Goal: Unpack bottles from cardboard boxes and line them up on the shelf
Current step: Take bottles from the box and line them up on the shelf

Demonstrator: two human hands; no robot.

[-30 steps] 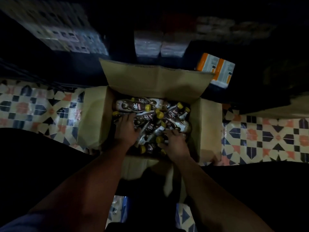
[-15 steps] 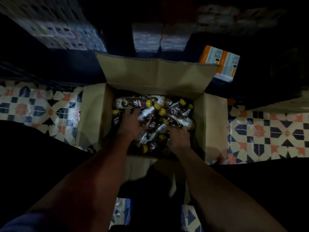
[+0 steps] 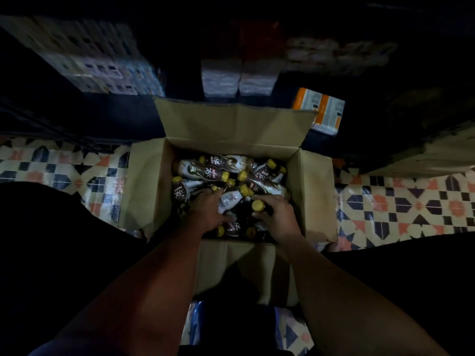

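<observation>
An open cardboard box stands on the tiled floor, its flaps folded out. Inside lies a jumble of several small bottles with yellow caps and brown-and-white labels. My left hand is down among them, its fingers round a white-labelled bottle that points up to the right. My right hand grips a dark bottle by its neck, just under the yellow cap. The bottles beneath both hands are partly hidden.
Dark shelving behind the box holds wrapped white packs, stacked cartons at the left and an orange-and-white carton at the right. Patterned floor tiles show on both sides. Another cardboard box sits at the far right.
Both hands have closed round bottles in the box. The right hand moved up and now has a yellow-capped bottle by the neck; the left has lifted a white-labelled one.
</observation>
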